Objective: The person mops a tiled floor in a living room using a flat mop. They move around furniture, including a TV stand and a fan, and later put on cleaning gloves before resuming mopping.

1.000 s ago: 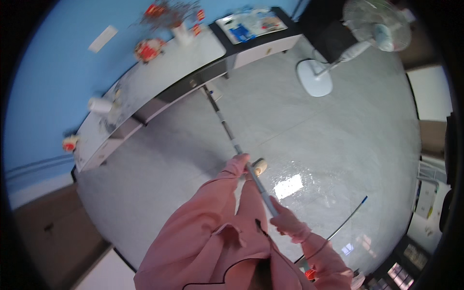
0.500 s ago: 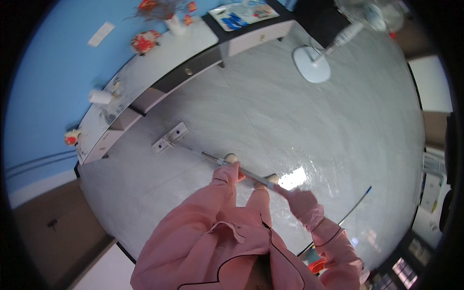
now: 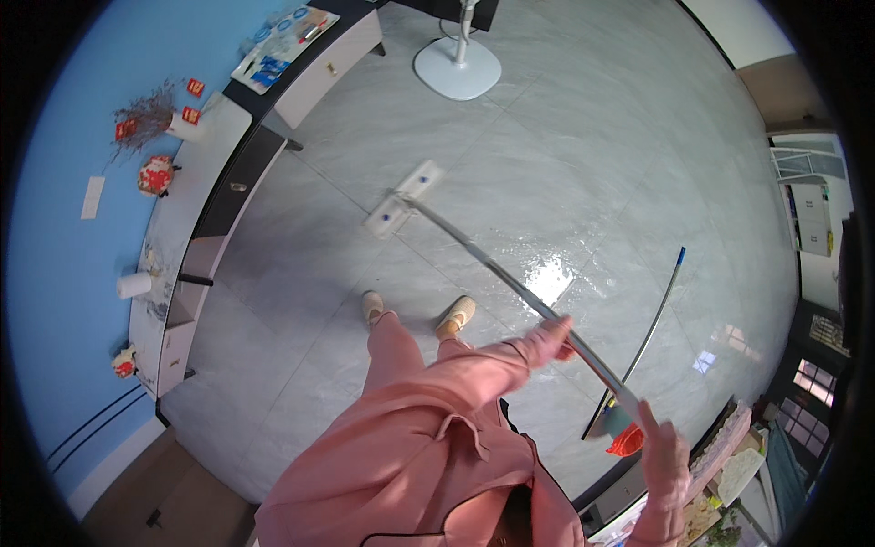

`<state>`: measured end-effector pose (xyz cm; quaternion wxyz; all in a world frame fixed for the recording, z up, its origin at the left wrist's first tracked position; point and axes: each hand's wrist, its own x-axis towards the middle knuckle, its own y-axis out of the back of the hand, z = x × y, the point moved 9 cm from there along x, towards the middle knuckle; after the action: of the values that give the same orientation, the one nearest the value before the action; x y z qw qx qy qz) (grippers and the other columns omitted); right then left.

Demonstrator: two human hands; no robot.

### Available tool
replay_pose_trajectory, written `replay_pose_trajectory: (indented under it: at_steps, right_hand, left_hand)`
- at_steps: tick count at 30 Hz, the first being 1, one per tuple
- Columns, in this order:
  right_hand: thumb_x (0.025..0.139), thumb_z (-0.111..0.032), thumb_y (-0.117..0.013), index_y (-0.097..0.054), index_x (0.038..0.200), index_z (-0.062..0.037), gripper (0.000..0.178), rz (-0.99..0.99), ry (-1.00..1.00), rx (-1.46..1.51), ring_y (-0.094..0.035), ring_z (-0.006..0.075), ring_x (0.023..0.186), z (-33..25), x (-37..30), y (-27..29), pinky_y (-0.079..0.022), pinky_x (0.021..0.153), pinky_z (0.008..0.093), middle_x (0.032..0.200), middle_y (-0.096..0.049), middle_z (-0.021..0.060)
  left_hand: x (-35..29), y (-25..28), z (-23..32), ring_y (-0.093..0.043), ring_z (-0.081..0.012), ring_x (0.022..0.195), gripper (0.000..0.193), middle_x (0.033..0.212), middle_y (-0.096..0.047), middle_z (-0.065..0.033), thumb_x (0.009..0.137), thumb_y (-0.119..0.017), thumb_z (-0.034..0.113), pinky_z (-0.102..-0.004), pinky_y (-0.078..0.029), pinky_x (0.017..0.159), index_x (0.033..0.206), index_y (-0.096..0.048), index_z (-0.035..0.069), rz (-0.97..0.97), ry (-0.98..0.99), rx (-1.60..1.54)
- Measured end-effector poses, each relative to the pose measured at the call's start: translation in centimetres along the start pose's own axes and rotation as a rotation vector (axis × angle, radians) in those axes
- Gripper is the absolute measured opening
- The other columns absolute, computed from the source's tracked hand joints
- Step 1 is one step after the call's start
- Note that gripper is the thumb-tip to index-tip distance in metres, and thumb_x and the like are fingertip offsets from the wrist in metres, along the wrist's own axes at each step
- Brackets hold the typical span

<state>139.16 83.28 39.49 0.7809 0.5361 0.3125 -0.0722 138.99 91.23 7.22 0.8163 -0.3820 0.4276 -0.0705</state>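
Both my hands hold a flat mop [image 3: 492, 267]. Its long grey handle slants from the far left down to the near right. My left hand [image 3: 550, 340] is closed round the middle part of the handle. Farther up, my right hand [image 3: 665, 448] wraps the handle near its top end. The pale rectangular mop head [image 3: 421, 180] lies flat on the grey tiled floor [image 3: 583, 155], beyond my feet and a little to their right side. Pink sleeves cover both my arms.
A long low cabinet [image 3: 239, 187] curves along the blue wall at left, carrying a vase, ornaments and a paper roll. A white fan base [image 3: 458, 68] stands at the far side. Right of the mop lies a long pole [image 3: 658, 321] with a blue tip, beside an orange thing [image 3: 626, 439].
The view has turned, so the cabinet sits farther left. The mop head has moved away from the cabinet, farther out across the floor. Both hands have swung to the right, still holding the handle.
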Motion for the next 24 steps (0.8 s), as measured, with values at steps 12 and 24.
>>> replay_pose_trajectory:
  at_steps: [12, 24]
  right_hand:
    - [0.071, -0.013, -0.063, -0.040, 0.133, -0.0096, 0.066, -0.308, -0.383, 0.802, -0.064, 0.0308, 0.078, 2.7, -1.7, -9.5, -0.048, 0.070, 0.0348, 0.085, -0.062, 0.0228]
    - [0.080, -0.007, -0.054, -0.018, 0.142, -0.0127, 0.072, -0.415, -0.645, 1.759, -0.039, 0.0098, 0.041, -0.2, 22.0, -2.3, -0.033, 0.035, 0.0268, 0.059, -0.043, -0.0001]
  left_hand:
    - [9.3, -5.3, 0.7, -0.063, -0.0244, 0.061, 0.023, 0.068, -0.062, -0.0111, 0.075, -0.066, 0.026, -0.0370, -0.050, 0.049, 0.081, -0.059, 0.005, -0.044, -0.491, 1.640]
    - [24.2, 0.5, 25.4, -0.059, -0.0187, 0.053, 0.042, 0.061, -0.058, -0.0099, 0.079, -0.061, 0.044, -0.0329, -0.047, 0.048, 0.071, -0.061, 0.002, 0.291, 0.107, 0.919]
